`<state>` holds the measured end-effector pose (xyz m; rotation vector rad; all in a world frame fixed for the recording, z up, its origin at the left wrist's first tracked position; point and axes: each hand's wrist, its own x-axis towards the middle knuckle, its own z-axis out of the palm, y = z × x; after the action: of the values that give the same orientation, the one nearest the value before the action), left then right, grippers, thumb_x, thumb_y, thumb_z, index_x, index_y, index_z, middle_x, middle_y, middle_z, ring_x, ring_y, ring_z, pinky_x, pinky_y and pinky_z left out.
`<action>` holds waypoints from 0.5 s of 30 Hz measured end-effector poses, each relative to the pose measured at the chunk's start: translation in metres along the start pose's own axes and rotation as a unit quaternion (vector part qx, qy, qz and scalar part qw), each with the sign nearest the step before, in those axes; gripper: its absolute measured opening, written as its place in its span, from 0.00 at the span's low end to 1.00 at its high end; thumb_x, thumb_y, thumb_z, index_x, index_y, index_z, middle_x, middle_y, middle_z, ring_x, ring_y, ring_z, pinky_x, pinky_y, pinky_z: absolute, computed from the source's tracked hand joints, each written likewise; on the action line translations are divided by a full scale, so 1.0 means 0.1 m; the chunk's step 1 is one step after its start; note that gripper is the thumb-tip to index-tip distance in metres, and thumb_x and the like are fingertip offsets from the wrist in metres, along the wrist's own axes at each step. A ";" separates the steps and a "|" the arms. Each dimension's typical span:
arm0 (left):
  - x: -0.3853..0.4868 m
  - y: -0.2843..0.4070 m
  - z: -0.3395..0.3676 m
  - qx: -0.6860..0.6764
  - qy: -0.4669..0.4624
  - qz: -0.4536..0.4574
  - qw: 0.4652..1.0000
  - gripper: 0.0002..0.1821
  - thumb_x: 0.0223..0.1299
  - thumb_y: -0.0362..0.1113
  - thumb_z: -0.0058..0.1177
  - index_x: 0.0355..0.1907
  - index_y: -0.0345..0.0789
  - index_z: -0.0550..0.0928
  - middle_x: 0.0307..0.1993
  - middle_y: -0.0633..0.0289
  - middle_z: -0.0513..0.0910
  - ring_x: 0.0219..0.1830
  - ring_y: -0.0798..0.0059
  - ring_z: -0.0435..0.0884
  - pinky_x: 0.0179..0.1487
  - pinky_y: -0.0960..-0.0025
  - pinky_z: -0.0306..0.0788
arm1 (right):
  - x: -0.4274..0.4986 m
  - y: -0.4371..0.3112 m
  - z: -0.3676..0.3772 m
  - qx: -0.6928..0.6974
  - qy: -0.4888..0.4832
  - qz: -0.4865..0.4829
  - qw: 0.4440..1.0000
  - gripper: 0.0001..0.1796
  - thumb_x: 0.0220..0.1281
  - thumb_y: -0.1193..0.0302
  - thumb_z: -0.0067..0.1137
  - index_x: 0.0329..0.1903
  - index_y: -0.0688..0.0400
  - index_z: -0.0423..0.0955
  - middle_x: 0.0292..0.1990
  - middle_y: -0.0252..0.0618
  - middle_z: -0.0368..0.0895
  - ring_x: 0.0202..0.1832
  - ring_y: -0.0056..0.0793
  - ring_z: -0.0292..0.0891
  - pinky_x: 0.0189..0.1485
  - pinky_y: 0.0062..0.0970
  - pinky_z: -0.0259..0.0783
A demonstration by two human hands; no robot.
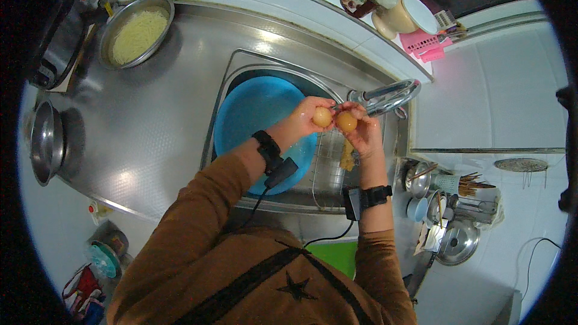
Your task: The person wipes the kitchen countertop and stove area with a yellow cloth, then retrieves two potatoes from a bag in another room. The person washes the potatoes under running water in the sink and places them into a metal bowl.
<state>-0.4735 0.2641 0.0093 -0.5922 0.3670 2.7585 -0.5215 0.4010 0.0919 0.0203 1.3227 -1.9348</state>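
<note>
My left hand (309, 115) is closed around one brown egg (322, 117), whose rounded face shows between the fingers. A second, slightly darker egg (347, 121) sits in the fingers of my right hand (365, 132). Both hands are close together beneath the chrome faucet (393, 95), over the right rim of a large blue plastic basin (257, 113). That basin stands in the stainless steel sink (329, 185). Whether water runs from the spout is hidden by my hands.
A wire rack (323, 167) and a yellow sponge-like piece (347, 155) lie right of the basin. On the steel counter (149, 113) stand a metal bowl of pale shreds (140, 36) and another metal bowl (47, 142). Jars and a pink basket (422, 43) line the ledge.
</note>
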 end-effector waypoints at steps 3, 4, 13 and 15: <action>-0.04 0.09 -0.07 0.022 -0.012 -0.041 0.999 0.13 0.56 0.41 0.47 0.38 0.33 0.73 0.32 0.55 0.77 0.34 0.66 0.76 0.36 0.62 0.74 | 0.02 0.08 0.04 -0.081 -0.035 -0.020 0.996 0.14 0.56 0.64 0.55 0.39 0.61 0.70 0.39 0.37 0.73 0.41 0.31 0.72 0.35 0.24 0.73; -0.04 0.11 -0.09 0.019 -0.023 -0.037 0.999 0.13 0.56 0.41 0.47 0.38 0.33 0.73 0.32 0.56 0.77 0.33 0.66 0.77 0.36 0.63 0.74 | 0.03 0.10 0.06 -0.110 -0.028 -0.038 0.993 0.14 0.58 0.63 0.53 0.39 0.61 0.70 0.38 0.38 0.73 0.40 0.32 0.73 0.36 0.26 0.73; -0.05 0.02 -0.13 0.105 -0.176 -0.024 0.979 0.26 0.59 0.57 0.42 0.39 0.33 0.72 0.34 0.55 0.77 0.29 0.64 0.78 0.32 0.64 0.73 | 0.27 0.02 0.20 -0.379 0.005 -0.100 0.920 0.20 0.53 0.72 0.56 0.49 0.58 0.65 0.39 0.37 0.69 0.41 0.29 0.69 0.41 0.25 0.69; -0.14 0.06 -0.12 0.070 -0.235 -0.026 0.969 0.28 0.57 0.59 0.43 0.39 0.32 0.72 0.34 0.56 0.76 0.29 0.64 0.78 0.32 0.64 0.74 | 0.18 0.03 0.18 -0.481 -0.049 -0.129 0.866 0.29 0.45 0.78 0.60 0.53 0.57 0.62 0.42 0.39 0.66 0.47 0.30 0.66 0.47 0.25 0.67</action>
<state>-0.4596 0.2517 0.0059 0.0911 0.4183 2.6803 -0.5246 0.3756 0.0901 -0.7671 2.1533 -1.2396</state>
